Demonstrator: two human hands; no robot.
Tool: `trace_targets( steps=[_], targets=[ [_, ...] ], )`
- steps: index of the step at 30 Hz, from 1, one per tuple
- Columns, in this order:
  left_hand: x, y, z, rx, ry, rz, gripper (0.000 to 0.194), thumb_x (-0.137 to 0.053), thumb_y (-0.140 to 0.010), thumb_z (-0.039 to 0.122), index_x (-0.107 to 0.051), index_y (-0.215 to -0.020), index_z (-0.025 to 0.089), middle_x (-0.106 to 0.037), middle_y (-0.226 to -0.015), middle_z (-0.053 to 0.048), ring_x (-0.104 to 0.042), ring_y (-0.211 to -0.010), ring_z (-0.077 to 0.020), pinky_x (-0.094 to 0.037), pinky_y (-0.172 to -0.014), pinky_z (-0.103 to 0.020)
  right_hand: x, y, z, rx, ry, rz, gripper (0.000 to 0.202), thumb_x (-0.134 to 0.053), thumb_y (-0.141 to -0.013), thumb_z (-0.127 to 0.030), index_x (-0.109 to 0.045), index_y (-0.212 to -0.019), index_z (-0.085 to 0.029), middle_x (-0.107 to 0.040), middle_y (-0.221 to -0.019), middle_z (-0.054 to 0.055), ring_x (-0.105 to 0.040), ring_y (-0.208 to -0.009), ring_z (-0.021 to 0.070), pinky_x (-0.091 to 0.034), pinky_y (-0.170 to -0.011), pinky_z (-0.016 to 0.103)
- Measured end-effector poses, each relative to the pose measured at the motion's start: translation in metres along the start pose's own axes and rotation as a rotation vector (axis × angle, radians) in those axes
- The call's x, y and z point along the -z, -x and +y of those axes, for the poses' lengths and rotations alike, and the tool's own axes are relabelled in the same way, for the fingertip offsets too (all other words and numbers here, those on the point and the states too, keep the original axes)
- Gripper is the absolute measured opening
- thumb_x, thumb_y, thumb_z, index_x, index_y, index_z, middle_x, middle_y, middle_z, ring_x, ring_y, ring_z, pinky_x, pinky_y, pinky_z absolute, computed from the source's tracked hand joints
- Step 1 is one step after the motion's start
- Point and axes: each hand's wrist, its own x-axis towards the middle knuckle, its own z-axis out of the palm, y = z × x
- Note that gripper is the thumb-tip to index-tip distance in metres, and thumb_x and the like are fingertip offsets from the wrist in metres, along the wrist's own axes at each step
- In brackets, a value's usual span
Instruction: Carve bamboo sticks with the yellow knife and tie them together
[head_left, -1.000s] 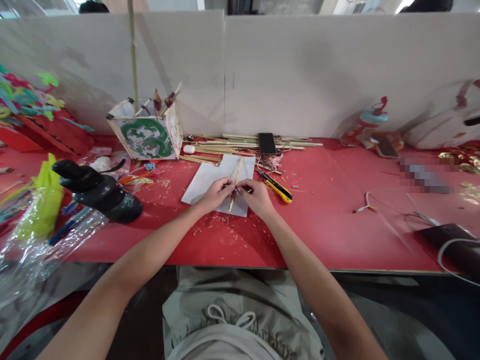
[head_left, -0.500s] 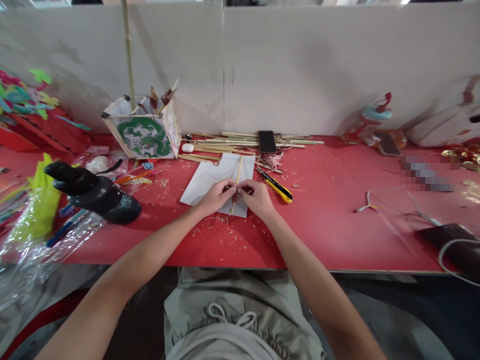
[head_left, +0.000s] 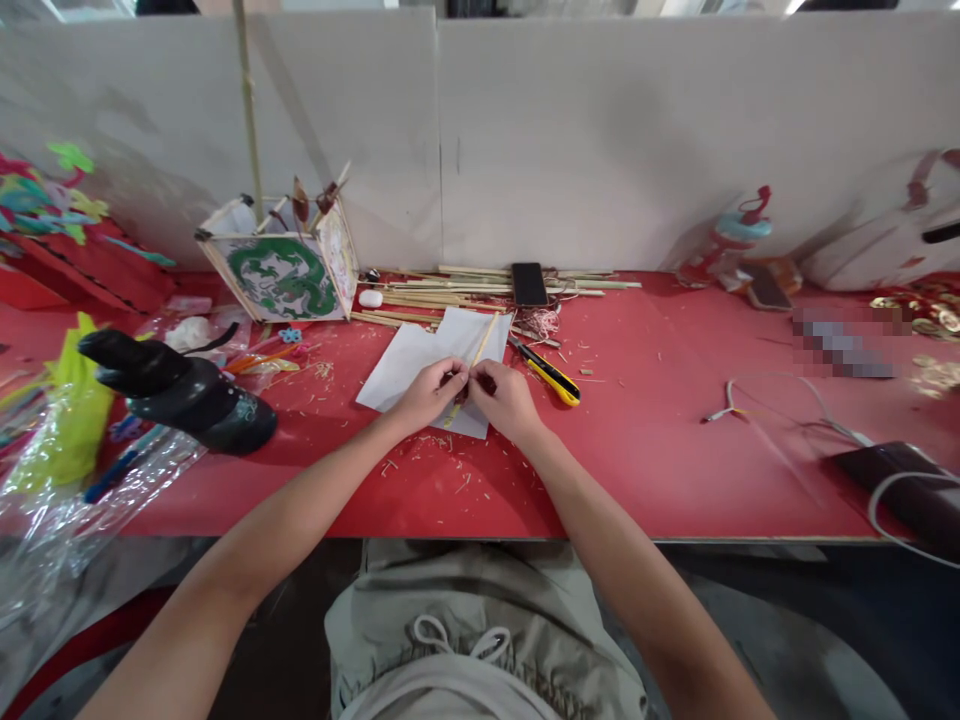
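Both hands meet over white paper [head_left: 397, 365] on the red table. Between them is a thin bamboo stick [head_left: 484, 338], with something dark reddish-brown, perhaps cord, around its lower part. My left hand [head_left: 433, 390] is closed, its thumb and fingers pinched at the stick. Fingertips almost touching the left ones, my right hand [head_left: 504, 392] is pinched there too. The fingers hide exactly what each one grips. Just right of the right hand lies a yellow and black utility knife [head_left: 553, 374]. A tangle of pinkish cord [head_left: 541, 322] sits behind it.
Bamboo strips [head_left: 442, 292] and a phone [head_left: 530, 285] lie along the back. Left are a dragon-patterned lantern frame [head_left: 285, 278], a black bottle [head_left: 191, 395] and plastic wrapping [head_left: 142, 490]. A cable [head_left: 810, 390] and dark power bank [head_left: 892, 485] are right. Wood shavings [head_left: 465, 480] litter the front.
The stick has tilted, its upper end leaning further right and its lower end further left. Both hands stay pinched together at it. The whole view has shifted slightly.
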Motion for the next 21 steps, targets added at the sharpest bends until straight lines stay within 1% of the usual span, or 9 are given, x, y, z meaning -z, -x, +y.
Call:
trace_targets(
  steps=[4, 9, 13, 17, 21],
  targets=[
    [0.003, -0.001, -0.003, -0.004, -0.049, 0.033, 0.03, -0.057, -0.096, 0.047, -0.061, -0.099, 0.017, -0.063, -0.08, 0.0, -0.059, -0.071, -0.0135, -0.046, -0.066, -0.024, -0.002, -0.002, 0.002, -0.028, -0.003, -0.004, 0.01, -0.055, -0.087, -0.025, -0.061, -0.081, -0.021, -0.067, -0.076, 0.003, -0.057, -0.067, 0.0166, -0.038, -0.063, 0.027],
    [0.005, -0.004, -0.005, 0.008, -0.056, 0.074, 0.027, -0.056, -0.095, 0.041, -0.064, -0.098, 0.016, -0.067, -0.086, -0.003, -0.062, -0.077, -0.015, -0.048, -0.07, -0.025, -0.002, -0.004, 0.004, -0.003, -0.003, 0.005, 0.009, -0.053, -0.089, -0.023, -0.061, -0.088, -0.021, -0.07, -0.086, 0.006, -0.062, -0.077, 0.0194, -0.043, -0.071, 0.028],
    [0.005, -0.003, -0.001, -0.001, -0.046, 0.06, 0.023, -0.059, -0.092, 0.036, -0.064, -0.1, 0.016, -0.068, -0.094, -0.004, -0.064, -0.079, -0.0149, -0.05, -0.073, -0.026, -0.003, -0.003, 0.006, 0.035, 0.004, 0.0, 0.009, -0.053, -0.09, -0.022, -0.062, -0.09, -0.021, -0.071, -0.089, 0.007, -0.062, -0.08, 0.0197, -0.043, -0.072, 0.028],
    [0.006, -0.002, 0.004, -0.019, -0.013, 0.045, 0.018, -0.06, -0.09, 0.032, -0.063, -0.096, 0.016, -0.067, -0.089, -0.003, -0.065, -0.075, -0.0143, -0.051, -0.073, -0.027, -0.002, -0.002, 0.007, 0.048, -0.006, 0.024, 0.008, -0.054, -0.09, -0.023, -0.062, -0.09, -0.021, -0.07, -0.089, 0.006, -0.063, -0.079, 0.0193, -0.044, -0.072, 0.028],
    [0.007, -0.003, 0.005, -0.032, 0.036, -0.001, 0.02, -0.063, -0.09, 0.036, -0.061, -0.09, 0.016, -0.064, -0.078, -0.001, -0.064, -0.071, -0.014, -0.051, -0.069, -0.026, -0.001, -0.002, 0.006, 0.073, -0.016, 0.034, 0.008, -0.055, -0.09, -0.023, -0.062, -0.088, -0.02, -0.07, -0.088, 0.006, -0.063, -0.079, 0.0196, -0.045, -0.073, 0.029]
  ],
)
